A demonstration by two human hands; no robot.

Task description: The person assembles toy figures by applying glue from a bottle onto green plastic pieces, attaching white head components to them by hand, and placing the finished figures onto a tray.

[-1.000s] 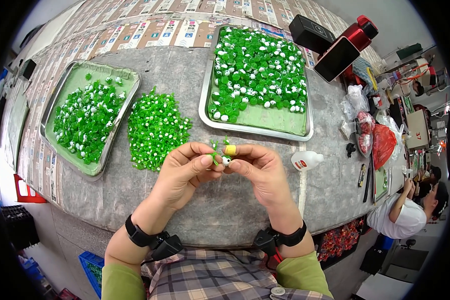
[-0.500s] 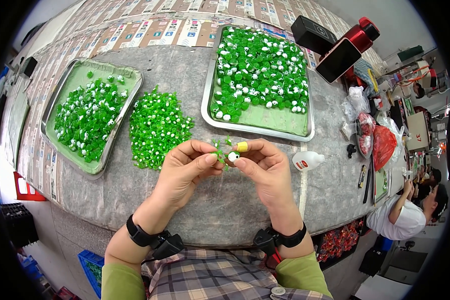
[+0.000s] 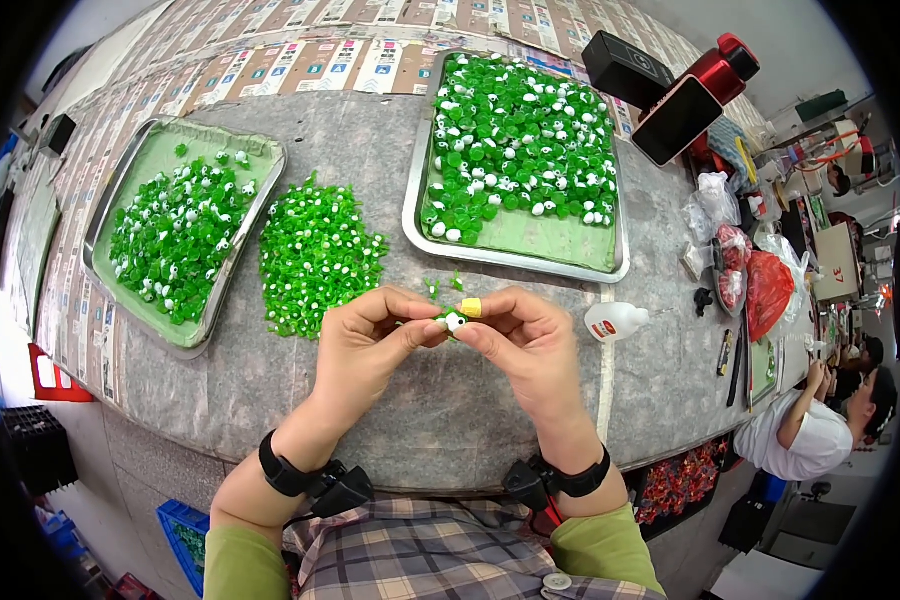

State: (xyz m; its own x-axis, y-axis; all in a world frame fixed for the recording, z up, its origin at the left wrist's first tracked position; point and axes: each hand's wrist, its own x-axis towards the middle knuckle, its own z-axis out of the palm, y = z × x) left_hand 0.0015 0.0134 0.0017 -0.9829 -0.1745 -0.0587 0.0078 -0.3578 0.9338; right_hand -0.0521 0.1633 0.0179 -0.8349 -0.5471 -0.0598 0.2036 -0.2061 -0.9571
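My left hand [image 3: 365,342] pinches a small green plastic piece, now mostly hidden by its fingertips. In the thumb and index finger of my right hand [image 3: 532,348] is a small white eyeball bead [image 3: 456,322] with a black pupil. The bead and the green piece meet between both sets of fingertips. A yellow finger cover [image 3: 471,307] sits on my right index finger. Just beyond the hands lie loose green pieces [image 3: 457,280] on the grey table cover. To their left spreads a heap of green pieces [image 3: 320,255] with pale spots.
Two metal trays hold green parts with white eyeballs: a left tray [image 3: 270,165] and a far tray [image 3: 515,262]. A white bottle [image 3: 615,321] lies right of my hand. Farther right are a phone [image 3: 677,120], a red bag [image 3: 768,290] and a seated person [image 3: 800,425].
My right hand has moved left and slightly down, bringing the eyeball bead against the green piece in my left fingers. The fingertips of both hands are now nearly touching.
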